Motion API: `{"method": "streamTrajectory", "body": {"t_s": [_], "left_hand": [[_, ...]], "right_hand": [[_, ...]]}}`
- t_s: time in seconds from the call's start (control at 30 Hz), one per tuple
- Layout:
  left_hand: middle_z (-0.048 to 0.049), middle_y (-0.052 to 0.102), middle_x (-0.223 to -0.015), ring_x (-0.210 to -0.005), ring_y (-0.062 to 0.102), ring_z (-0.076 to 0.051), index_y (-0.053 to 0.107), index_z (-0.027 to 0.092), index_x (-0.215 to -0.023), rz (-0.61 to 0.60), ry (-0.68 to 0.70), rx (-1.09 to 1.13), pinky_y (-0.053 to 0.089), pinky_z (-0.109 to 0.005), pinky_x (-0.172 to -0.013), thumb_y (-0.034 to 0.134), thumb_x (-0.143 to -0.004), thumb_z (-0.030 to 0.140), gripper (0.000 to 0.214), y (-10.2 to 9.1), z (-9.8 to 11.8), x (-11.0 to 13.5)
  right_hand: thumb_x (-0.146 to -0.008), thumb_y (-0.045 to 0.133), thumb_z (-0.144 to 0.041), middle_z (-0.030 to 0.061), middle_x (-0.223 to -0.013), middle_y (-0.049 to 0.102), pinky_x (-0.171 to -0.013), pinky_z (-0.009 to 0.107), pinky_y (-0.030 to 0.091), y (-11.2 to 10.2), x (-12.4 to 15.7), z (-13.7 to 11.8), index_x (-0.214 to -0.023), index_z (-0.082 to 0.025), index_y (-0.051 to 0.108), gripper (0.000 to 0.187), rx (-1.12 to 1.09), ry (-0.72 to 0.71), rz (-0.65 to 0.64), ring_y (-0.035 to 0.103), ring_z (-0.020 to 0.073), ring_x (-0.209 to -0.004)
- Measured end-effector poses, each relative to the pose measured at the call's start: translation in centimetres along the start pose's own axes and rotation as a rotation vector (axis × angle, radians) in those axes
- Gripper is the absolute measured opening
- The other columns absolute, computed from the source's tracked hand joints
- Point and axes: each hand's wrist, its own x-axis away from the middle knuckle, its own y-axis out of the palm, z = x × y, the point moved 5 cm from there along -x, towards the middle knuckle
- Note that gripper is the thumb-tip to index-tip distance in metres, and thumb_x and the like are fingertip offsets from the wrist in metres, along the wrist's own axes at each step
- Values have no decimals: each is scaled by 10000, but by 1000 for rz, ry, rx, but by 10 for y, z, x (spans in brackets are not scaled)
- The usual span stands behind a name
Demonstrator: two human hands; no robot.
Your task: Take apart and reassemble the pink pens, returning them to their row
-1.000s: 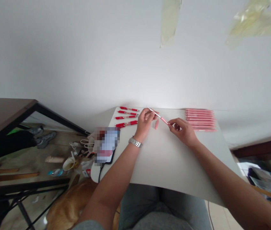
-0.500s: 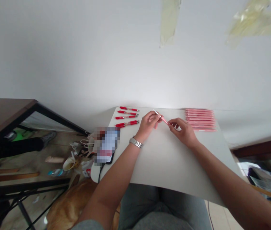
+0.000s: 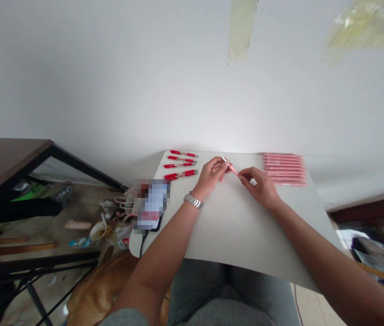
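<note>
A slim pink-and-white pen [image 3: 233, 169] slants between my two hands above the white table [image 3: 235, 231], its pale end pointing up and left. My left hand [image 3: 211, 175], with a metal watch on the wrist, is closed round the pen's upper part. A short pink piece [image 3: 222, 178] shows below those fingers; I cannot tell whether it is held. The thumb and fingertips of my right hand [image 3: 260, 184] pinch the pen's lower end. Several pink pens [image 3: 284, 169] lie side by side in a row to the right. At the left lie several red pens [image 3: 182, 159].
A phone-like device [image 3: 153, 206], blurred out, lies with a cable at the table's left edge. The white wall [image 3: 178, 81] rises directly behind the table. On the floor at left are a brown dog [image 3: 101, 290], a cup [image 3: 98, 231] and a dark-framed desk [image 3: 15, 151].
Both hands stay almost in place, still holding the pen. The whole view has shifted very slightly, and the pens on the table lie as before.
</note>
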Motion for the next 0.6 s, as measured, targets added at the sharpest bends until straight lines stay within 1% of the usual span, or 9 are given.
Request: {"method": "streamTrajectory", "body": {"t_s": [0.27,0.43,0.6], "left_hand": [[-78,736,-1014,-821,720,-166,626,191,-965,15,11,-40,535,-248,-605,658,-961,547,358,1,1,0],[-84,736,-992,-790,704,-162,669,185,-998,33,39,-19,471,-231,-523,686,-952,518,336,2,3,0],[-102,748,-1042,-928,730,-208,694,190,-1038,35,32,-12,458,-222,-509,714,-936,507,334,2,6,1]], "right_hand": [[-1021,567,-426,58,-891,703,-729,361,564,1,0,1,-1028,-241,673,213,15,-5,12,665,203,-774],[-1002,606,-421,46,-895,722,-719,348,568,4,0,1,-1028,-241,669,193,-15,21,35,688,195,-768],[-987,623,-456,44,-910,741,-729,352,579,3,0,6,-1027,-244,663,219,-40,93,35,712,204,-796]]}}
